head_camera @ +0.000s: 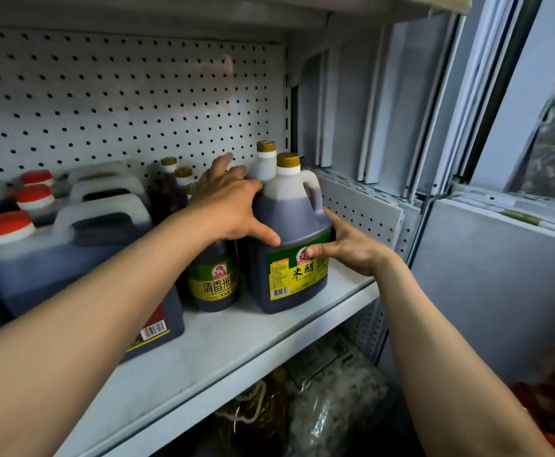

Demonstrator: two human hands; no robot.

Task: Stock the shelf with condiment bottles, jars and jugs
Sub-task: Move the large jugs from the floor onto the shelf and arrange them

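A dark vinegar jug [289,225] with a gold cap and a green-yellow label stands on the white shelf [236,338] near its right end. My left hand [233,206] grips the jug's left shoulder, thumb on its front. My right hand [345,245] holds its right side, thumb pressed on the label. A second gold-capped jug [264,159] stands right behind it. A smaller vinegar bottle [213,278] with a green-yellow label stands to its left, partly hidden by my left arm.
Big dark jugs with red caps [7,225] fill the shelf's left part. Small gold-capped bottles [178,183] stand at the pegboard back wall [121,94]. Bagged goods [328,400] lie on the level below. A window frame [467,159] rises to the right.
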